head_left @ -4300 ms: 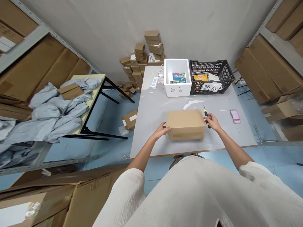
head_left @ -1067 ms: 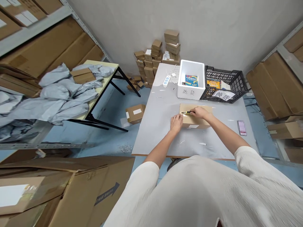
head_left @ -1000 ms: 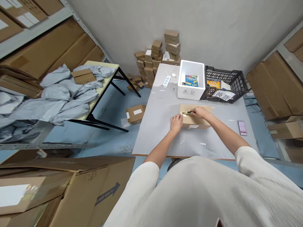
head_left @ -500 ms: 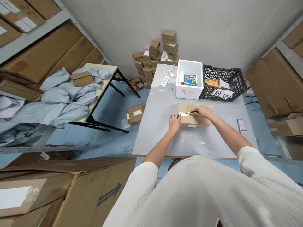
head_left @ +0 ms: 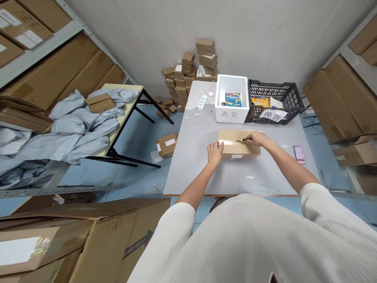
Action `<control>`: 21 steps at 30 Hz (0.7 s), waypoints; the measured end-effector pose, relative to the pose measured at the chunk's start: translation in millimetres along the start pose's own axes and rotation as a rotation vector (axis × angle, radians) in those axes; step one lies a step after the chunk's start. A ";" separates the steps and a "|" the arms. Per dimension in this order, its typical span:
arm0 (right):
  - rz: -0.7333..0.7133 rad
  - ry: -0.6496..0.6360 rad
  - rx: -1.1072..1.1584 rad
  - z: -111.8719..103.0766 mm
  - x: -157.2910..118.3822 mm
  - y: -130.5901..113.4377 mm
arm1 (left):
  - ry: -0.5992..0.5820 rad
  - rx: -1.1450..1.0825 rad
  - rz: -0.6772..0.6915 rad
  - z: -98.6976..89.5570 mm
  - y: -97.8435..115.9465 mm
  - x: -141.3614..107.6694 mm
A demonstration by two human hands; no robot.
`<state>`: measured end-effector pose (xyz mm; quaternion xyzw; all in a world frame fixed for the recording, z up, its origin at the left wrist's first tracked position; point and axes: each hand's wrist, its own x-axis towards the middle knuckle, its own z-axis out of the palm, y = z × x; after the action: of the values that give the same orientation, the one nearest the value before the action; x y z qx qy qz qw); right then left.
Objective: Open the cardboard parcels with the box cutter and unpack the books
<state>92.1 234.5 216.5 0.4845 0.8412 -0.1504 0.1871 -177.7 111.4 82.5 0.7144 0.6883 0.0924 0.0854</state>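
Note:
A cardboard box (head_left: 232, 151) lies on the grey-topped table, with shiny clear tape (head_left: 228, 142) running along its top seam and a white label (head_left: 237, 156) on its near side. At the box's left end, my left hand (head_left: 215, 152) grips the near corner, fingers bent over the top edge. My right hand (head_left: 258, 139) is closed around a utility knife (head_left: 245, 139) with a yellow and black handle. Its blade points left and lies along the taped seam. Whether the blade has gone through the tape is too small to tell.
Behind the box stand a white foam bin (head_left: 232, 114) and a black plastic crate (head_left: 290, 102), both holding books. A power strip (head_left: 202, 102) lies left of the bin; a pinkish phone-like item (head_left: 299, 154) is at the right. Grey parcels (head_left: 70, 124) cover a side table. Cartons (head_left: 181, 82) pile by the wall.
My right hand has drawn the knife rightward along the box's taped seam. My left hand stays at the box's left end. The whole view has shifted slightly.

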 end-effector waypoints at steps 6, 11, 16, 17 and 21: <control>0.034 0.000 0.020 10.1 -9.9 39.0 | 0.007 0.015 -0.002 -1.5 2.6 1.9; 0.045 0.024 0.033 17.6 -19.8 60.3 | 0.006 0.013 -0.003 -5.9 5.1 1.0; 0.051 0.030 0.034 19.6 -30.5 75.5 | 0.015 0.014 -0.012 -6.0 6.0 1.0; 0.060 0.025 0.027 19.5 -33.1 79.1 | 0.017 0.018 -0.014 -5.5 6.1 1.4; 0.120 0.000 0.005 18.8 -45.1 96.9 | 0.032 0.037 -0.030 -3.5 7.2 3.1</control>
<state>200.5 239.2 213.7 0.5344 0.8103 -0.1411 0.1946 -171.5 114.2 87.7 0.7038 0.7020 0.0895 0.0626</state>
